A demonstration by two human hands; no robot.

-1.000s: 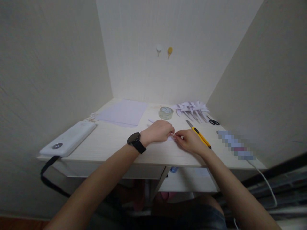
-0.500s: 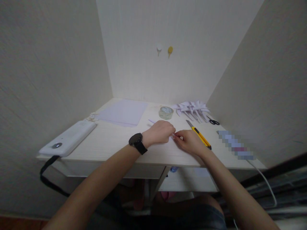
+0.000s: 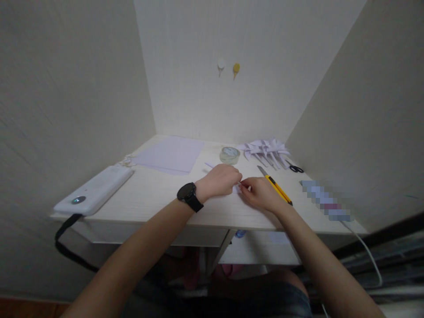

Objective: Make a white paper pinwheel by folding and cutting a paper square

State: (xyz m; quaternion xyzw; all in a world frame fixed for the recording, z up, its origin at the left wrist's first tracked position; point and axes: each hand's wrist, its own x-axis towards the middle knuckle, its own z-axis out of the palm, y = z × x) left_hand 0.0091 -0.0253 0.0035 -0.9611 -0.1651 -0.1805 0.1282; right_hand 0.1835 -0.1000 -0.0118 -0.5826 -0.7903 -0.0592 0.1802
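Note:
My left hand [image 3: 218, 181], with a black watch [image 3: 188, 196] on its wrist, and my right hand [image 3: 261, 193] meet at the middle of a pale desk [image 3: 155, 196]. Their fingertips pinch a small piece of white paper [image 3: 236, 189] lying on the desk between them. Most of that paper is hidden by the fingers. A yellow utility knife [image 3: 274, 185] lies just right of my right hand.
A roll of clear tape [image 3: 229, 155] stands behind my hands. Sheets of pale paper [image 3: 172, 153] lie at the back left, folded paper pinwheels [image 3: 265, 150] and black scissors [image 3: 294, 168] at the back right. A white device [image 3: 94, 191] with a black strap sits on the left edge.
Both hands stay pinched on the paper piece and have shifted only slightly; the right hand sits a little higher and closer to the left.

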